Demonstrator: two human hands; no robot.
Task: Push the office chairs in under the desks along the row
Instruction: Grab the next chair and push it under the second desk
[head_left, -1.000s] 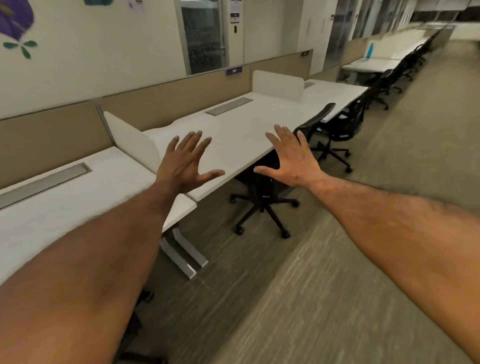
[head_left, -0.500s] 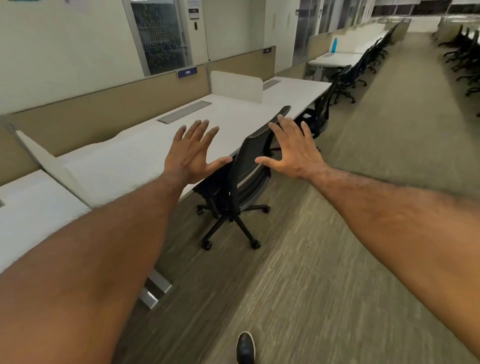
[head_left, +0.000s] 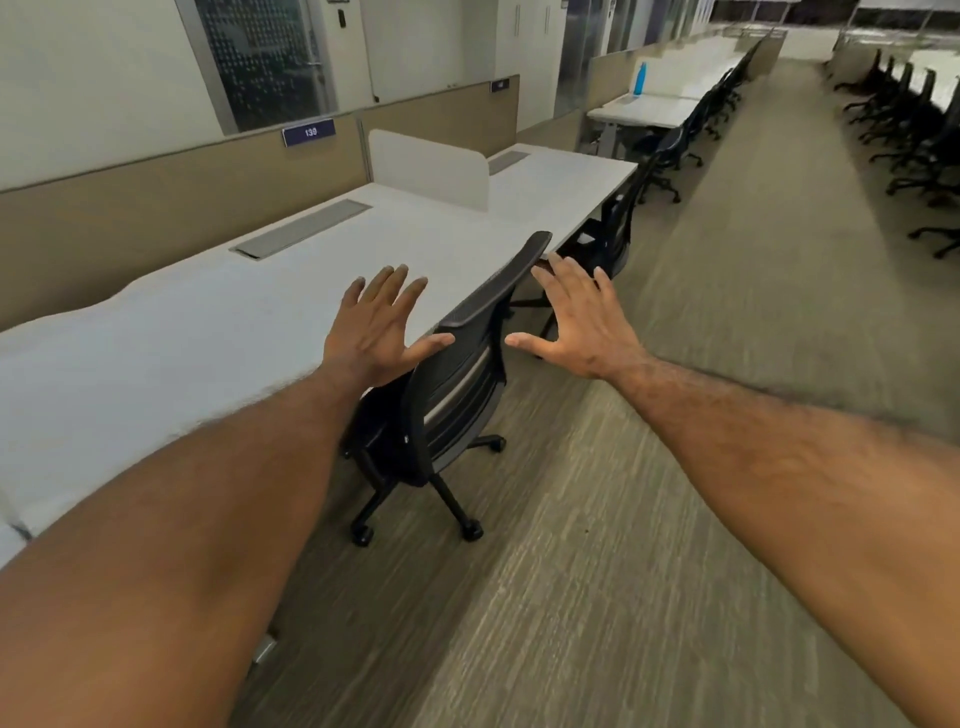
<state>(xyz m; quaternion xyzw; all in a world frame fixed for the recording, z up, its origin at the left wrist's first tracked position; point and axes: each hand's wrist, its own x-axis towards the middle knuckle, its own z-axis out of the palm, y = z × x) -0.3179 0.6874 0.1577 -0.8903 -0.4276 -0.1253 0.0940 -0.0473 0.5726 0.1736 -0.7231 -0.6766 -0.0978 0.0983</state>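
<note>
Chair (head_left: 457, 395) backrest between spread left hand (head_left: 376, 332), right hand (head_left: 582, 325)

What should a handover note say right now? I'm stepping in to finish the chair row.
Left hand: open, fingers spread, nothing in its grip.
Right hand: open, beside the backrest top; contact unclear.
Nearest black mesh office chair: angled, seat partly under the long white desk, backrest out in the aisle.
Next black chair: looks tucked in.
Left to do: push the nearest chair in, then check the rest of the row.
</note>
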